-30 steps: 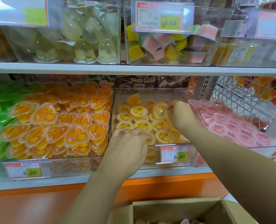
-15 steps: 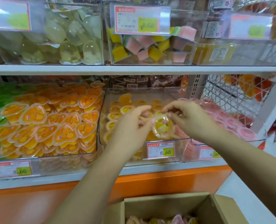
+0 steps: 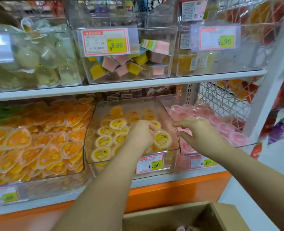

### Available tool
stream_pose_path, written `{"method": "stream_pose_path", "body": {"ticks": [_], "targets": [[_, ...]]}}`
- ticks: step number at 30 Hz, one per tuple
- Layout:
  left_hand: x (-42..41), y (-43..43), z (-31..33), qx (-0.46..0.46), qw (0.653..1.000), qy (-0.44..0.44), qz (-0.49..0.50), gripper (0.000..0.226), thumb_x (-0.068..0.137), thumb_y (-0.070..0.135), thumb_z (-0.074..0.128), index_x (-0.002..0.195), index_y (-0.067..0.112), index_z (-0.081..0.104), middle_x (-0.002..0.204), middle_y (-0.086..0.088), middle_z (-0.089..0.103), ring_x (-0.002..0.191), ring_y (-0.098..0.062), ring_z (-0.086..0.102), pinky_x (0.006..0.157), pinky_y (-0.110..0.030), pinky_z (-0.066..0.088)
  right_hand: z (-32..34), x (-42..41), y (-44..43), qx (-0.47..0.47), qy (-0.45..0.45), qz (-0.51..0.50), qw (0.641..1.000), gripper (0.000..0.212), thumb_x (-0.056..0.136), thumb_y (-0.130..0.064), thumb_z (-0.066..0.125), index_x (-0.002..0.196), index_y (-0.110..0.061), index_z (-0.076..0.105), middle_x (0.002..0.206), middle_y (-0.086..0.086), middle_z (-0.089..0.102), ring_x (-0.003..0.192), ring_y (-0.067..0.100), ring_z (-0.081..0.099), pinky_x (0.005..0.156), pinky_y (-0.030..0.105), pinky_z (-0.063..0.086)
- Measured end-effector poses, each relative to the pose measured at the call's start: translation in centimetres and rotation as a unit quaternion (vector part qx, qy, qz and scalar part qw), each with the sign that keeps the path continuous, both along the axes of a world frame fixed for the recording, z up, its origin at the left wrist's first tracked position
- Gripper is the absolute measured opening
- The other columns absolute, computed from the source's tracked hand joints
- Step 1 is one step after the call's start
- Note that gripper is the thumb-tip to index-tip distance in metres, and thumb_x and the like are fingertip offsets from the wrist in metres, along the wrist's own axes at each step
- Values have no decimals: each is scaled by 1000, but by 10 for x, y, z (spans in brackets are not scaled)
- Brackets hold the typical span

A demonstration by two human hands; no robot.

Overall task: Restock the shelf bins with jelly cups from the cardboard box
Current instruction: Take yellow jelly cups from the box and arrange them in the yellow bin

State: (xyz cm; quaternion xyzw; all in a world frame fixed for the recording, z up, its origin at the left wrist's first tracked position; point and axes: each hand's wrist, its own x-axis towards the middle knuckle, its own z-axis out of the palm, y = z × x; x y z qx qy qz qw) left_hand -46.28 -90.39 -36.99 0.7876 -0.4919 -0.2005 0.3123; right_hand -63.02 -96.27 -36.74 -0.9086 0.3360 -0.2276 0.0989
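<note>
Since half a second ago the round yellow jelly cup (image 3: 162, 139) that both hands held up between them has come down into the middle bin (image 3: 128, 103), and the right hand has let go and drawn off to the side. The fingers (image 3: 150, 127) of the left hand (image 3: 140, 135) are curled, tips down among the cups just left of that one; whether they pinch one cannot be told. The fingers (image 3: 179, 125) of the right hand (image 3: 200, 130) are loosely spread and hold nothing, reaching over the wall between the middle bin and the pink bin (image 3: 183, 152).

The cup lies lid up near the middle bin's front right corner: a shallow clear tub of yellow jelly with a pale rim and a printed film lid. More yellow cups (image 3: 103, 140) of the same kind lie in loose rows left of the hand, filling the front and middle of the bin. Toward the back wall the layer thins and clear plastic shows. The front lip is low and curved, with a 6.60 price tag (image 3: 150, 163) below it.

Pink cups (image 3: 236, 137) are heaped in the bin on the right, and heart-shaped orange cups (image 3: 38, 144) in the one on the left. The upper shelf (image 3: 121, 85) hangs over the back of the bins. Below both forearms stands the open cardboard box (image 3: 171, 214), with a few cups just showing at the frame's bottom edge.
</note>
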Motion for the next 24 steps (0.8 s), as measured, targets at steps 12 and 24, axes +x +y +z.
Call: {"method": "stream_pose_path", "body": {"ticks": [12, 24], "targets": [[-8, 0, -9, 66, 981, -178, -46, 28, 88, 23, 60, 114, 30, 65, 117, -3, 64, 107, -25, 59, 89, -35, 49, -2, 1, -2, 5, -29, 10, 1000, 32, 86, -3, 62, 116, -13, 68, 118, 4, 66, 107, 19, 61, 86, 13, 33], [9, -6, -10, 22, 958, -279, -60, 46, 93, 16, 49, 132, 40, 46, 128, 3, 59, 124, -23, 45, 100, -37, 31, -17, 5, 9, -219, 94, 34, 971, 19, 74, -34, 56, 73, -33, 75, 102, -4, 70, 102, 33, 63, 87, 57, 46]]}}
